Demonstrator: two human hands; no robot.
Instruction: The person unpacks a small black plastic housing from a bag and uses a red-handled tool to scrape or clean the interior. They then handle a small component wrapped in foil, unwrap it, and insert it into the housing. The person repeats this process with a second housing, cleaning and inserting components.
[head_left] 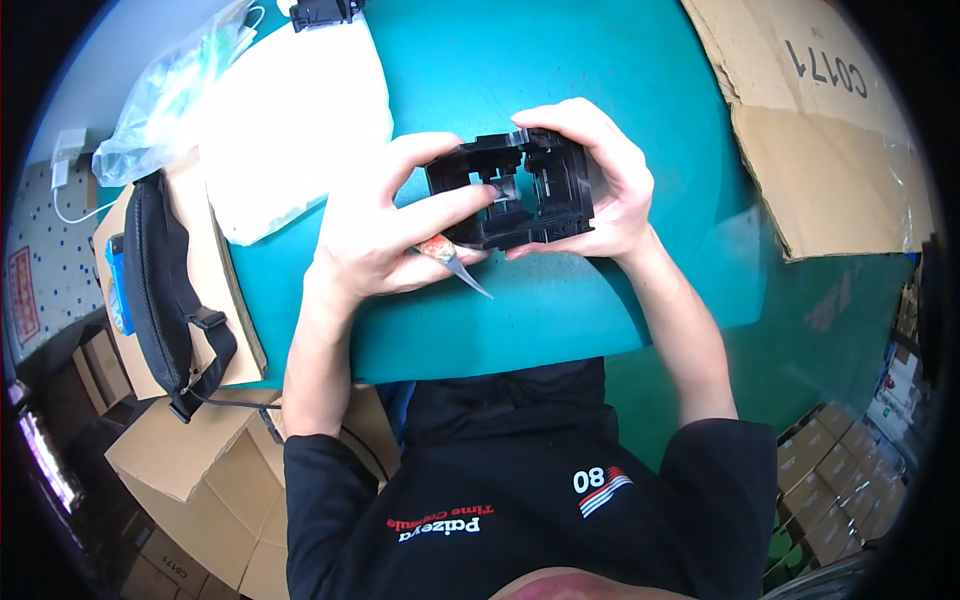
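Observation:
Both my hands hold a black plastic housing point(565, 190) above the green tabletop. Its open side faces up, showing slots and ribs inside. My left hand point(365, 220) grips the left end, with the index finger reaching into the opening and touching a small shiny, clear-looking piece point(505, 188). Tucked in the lower fingers of that hand is a small pointed tool point(452, 262) with a red-orange patterned body and a grey tapering tip; its exact kind is unclear. Closed round the right end, my right hand point(620, 185) has its fingers along the upper and lower edges.
A white bag point(300, 130) lies at the far left of the green table point(480, 325), beside another black part point(325, 10). A black padded strap point(165, 290) rests on cardboard at left. Cardboard point(820, 130) covers the far right corner; an open box point(205, 470) stands below the left edge.

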